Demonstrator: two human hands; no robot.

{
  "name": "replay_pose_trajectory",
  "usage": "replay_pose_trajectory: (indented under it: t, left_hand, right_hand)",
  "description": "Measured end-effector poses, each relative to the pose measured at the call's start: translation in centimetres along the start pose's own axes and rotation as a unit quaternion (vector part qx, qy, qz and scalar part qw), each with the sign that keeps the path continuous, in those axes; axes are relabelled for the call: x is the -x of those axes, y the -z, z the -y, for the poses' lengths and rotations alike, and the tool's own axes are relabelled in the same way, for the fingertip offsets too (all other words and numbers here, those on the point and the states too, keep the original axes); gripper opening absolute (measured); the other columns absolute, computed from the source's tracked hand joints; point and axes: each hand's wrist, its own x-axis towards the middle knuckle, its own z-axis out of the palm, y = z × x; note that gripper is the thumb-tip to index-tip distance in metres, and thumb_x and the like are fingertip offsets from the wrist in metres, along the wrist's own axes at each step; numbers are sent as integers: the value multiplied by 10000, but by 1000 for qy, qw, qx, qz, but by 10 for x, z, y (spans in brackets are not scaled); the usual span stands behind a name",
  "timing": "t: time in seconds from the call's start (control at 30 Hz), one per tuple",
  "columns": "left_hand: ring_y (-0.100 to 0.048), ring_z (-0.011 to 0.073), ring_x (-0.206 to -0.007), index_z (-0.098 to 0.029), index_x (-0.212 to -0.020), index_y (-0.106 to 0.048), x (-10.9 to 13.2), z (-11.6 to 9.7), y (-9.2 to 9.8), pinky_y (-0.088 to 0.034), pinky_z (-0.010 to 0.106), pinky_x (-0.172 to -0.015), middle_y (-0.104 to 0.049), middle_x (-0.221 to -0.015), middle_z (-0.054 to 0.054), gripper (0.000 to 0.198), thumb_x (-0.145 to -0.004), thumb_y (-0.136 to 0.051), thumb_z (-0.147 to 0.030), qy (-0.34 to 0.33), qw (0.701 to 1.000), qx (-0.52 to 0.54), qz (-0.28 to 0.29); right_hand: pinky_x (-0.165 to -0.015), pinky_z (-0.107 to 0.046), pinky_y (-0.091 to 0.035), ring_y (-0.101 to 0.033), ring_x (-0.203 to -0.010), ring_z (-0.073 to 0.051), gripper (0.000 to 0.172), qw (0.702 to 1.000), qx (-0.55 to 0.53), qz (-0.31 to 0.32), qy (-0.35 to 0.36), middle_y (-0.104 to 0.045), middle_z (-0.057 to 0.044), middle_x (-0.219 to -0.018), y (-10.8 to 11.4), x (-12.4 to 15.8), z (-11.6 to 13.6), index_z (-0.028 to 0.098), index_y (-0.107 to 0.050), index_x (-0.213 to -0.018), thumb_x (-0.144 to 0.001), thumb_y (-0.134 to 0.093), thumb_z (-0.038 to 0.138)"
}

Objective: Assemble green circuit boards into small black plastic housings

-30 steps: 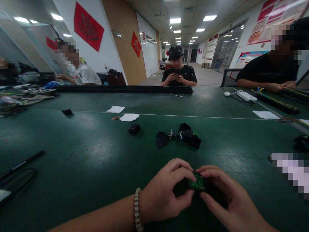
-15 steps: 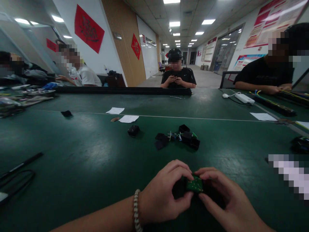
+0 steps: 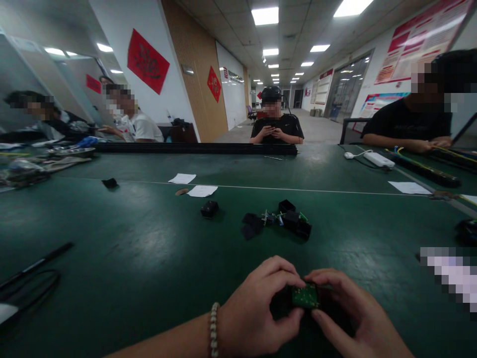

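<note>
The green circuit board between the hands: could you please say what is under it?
A black part sits beneath the green circuit board; the left hand and right hand cover most of it.

Two bare hands show at the bottom of the view. The left hand (image 3: 257, 315), near 6 o'clock, runs back into an uncovered forearm (image 3: 179, 345) that leaves the frame toward 7 o'clock. A bracelet (image 3: 213, 330) of small, round, pale beads in a single strand circles the left wrist. The right hand (image 3: 354, 318), at 5 o'clock, shows only as far as the wrist and is cut off by the frame edge.
</note>
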Motion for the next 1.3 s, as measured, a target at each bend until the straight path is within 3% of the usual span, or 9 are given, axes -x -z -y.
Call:
replay_pose_trajectory:
  t: [0.53, 0.83, 1.3]
  left_hand:
    - [-676, 205, -995, -151, -1154, -674, -1, -1, 2, -595, 324, -856, -651, -1139, 109, 391, -772, -701, -71, 15, 1000, -3, 20]
    - [-660, 212, -999, -192, -1261, -665, 3, -1, 2, -604, 350, -864, -609, -1178, 114, 457, -814, -688, -98, 26, 998, -6, 50]
    - [-632, 237, -1068, -199, -1220, -650, 1, -5, 5, -604, 380, -907, -579, -1232, 125, 414, -818, -666, -102, 25, 996, -28, 78]
  right_hand:
    - [-889, -270, -668, -784, -1040, -192, 384, 1000, 2, 19, -7, -745, -38, -1167, 0, 0, 0, 292, -657, -1160, -861, -656, 50]
    - [-832, -238, -682, -815, -961, -182, 374, 1000, 6, -3, 10, -779, -29, -1088, -1, -4, 7, 279, -659, -1137, -830, -660, 66]
    - [-852, -276, -685, -808, -990, -211, 361, 1000, 19, -1, 1, -791, -49, -1106, 0, -1, 6, 270, -680, -1146, -840, -671, 79]
